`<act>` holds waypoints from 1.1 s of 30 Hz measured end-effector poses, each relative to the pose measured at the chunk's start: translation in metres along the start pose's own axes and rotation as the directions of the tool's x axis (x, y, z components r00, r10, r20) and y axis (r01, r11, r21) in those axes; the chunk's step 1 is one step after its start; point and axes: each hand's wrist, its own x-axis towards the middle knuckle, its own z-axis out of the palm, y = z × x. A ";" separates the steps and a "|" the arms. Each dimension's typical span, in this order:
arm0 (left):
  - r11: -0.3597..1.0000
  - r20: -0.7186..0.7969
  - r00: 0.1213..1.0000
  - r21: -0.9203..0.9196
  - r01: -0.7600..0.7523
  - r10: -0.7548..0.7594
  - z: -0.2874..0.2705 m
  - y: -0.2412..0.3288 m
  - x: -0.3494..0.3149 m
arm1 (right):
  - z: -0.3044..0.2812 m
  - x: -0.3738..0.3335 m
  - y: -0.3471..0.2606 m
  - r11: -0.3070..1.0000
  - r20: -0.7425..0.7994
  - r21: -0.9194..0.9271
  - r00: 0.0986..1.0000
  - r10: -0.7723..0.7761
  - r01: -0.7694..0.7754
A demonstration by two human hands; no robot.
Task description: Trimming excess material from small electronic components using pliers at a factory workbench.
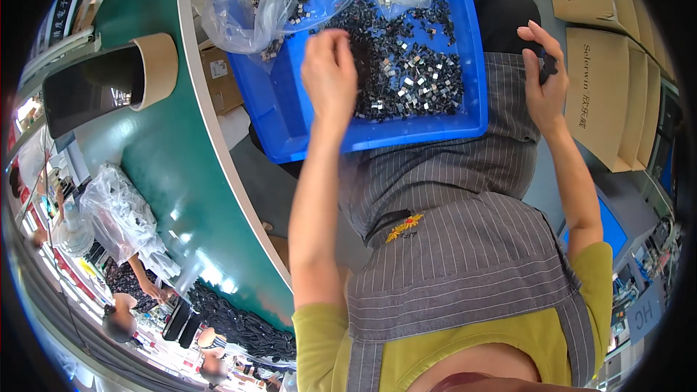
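Observation:
A blue plastic tray (290,147) rests across my lap. Its right part holds a spread pile of small black and silver metal-ended parts (414,76), which look like connectors. My left hand (330,76) is over the middle of the tray, beside the pile, with its fingers curled together. Anything between those fingertips is hidden. Clear plastic bags (243,11) with more small parts lie over the tray's far end. Outside the tray's right edge, my right hand (546,83) is raised with fingers bent round a small black object (548,67) whose kind I cannot make out.
To the left runs a green-topped table (160,152) with a dark screen-like panel (94,91) in a cardboard holder, plastic bags (120,207) and a heap of black cables (239,319). Other people are at its far side. Cardboard boxes (606,101) stand at the right.

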 end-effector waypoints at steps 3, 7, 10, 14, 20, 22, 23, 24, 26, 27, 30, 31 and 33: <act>0.995 -0.055 0.998 0.096 0.033 -0.027 0.012 -0.016 0.054 | 0.021 -0.013 0.008 0.998 -0.102 0.052 0.994 0.048 -0.043; 0.928 0.078 0.995 0.365 -0.082 0.057 0.027 -0.023 0.086 | 0.018 -0.023 0.012 0.997 -0.168 -0.006 0.983 0.075 -0.077; 0.921 0.023 0.999 0.389 0.013 -0.023 0.043 -0.024 0.089 | 0.010 -0.025 0.014 0.994 -0.144 -0.086 0.988 0.051 -0.064; 0.903 0.035 0.999 0.429 -0.034 0.021 0.046 -0.026 0.090 | 0.009 -0.023 0.013 0.993 -0.073 -0.103 0.996 0.046 -0.053; 0.956 -0.075 0.997 0.293 -0.002 0.025 0.022 -0.009 0.072 | 0.003 -0.011 -0.006 0.988 -0.097 0.087 0.986 0.133 -0.125; 0.997 -0.009 0.998 -0.059 0.058 -0.058 0.003 0.009 0.044 | -0.005 -0.002 -0.034 0.974 -0.084 0.167 0.982 0.170 -0.154; 0.960 0.050 0.991 -0.243 0.136 -0.127 -0.005 0.021 0.024 | -0.008 0.003 -0.050 0.952 0.084 0.210 0.975 0.207 -0.221; 0.923 0.095 0.986 -0.350 0.160 -0.136 -0.019 0.038 0.005 | -0.006 0.007 -0.064 0.925 0.256 0.246 0.940 0.226 -0.290; 0.754 0.206 0.952 -0.581 0.306 -0.228 -0.041 0.075 -0.031 | 0.005 0.012 -0.088 0.850 0.558 0.206 0.772 0.304 -0.484; 0.643 0.289 0.918 -0.654 0.397 -0.272 -0.055 0.092 -0.045 | 0.013 0.012 -0.094 0.885 0.587 0.207 0.776 0.229 -0.418; 0.470 0.282 0.929 -0.803 0.365 -0.240 -0.081 0.117 -0.075 | 0.032 0.006 -0.115 0.912 0.676 0.166 0.717 0.171 -0.374; 0.456 0.269 0.936 -0.819 0.347 -0.228 -0.088 0.119 -0.081 | 0.034 0.003 -0.118 0.900 0.737 0.176 0.660 0.148 -0.398; 0.433 0.246 0.943 -0.842 0.322 -0.222 -0.097 0.120 -0.089 | 0.033 0.003 -0.132 0.902 0.762 0.195 0.638 0.108 -0.385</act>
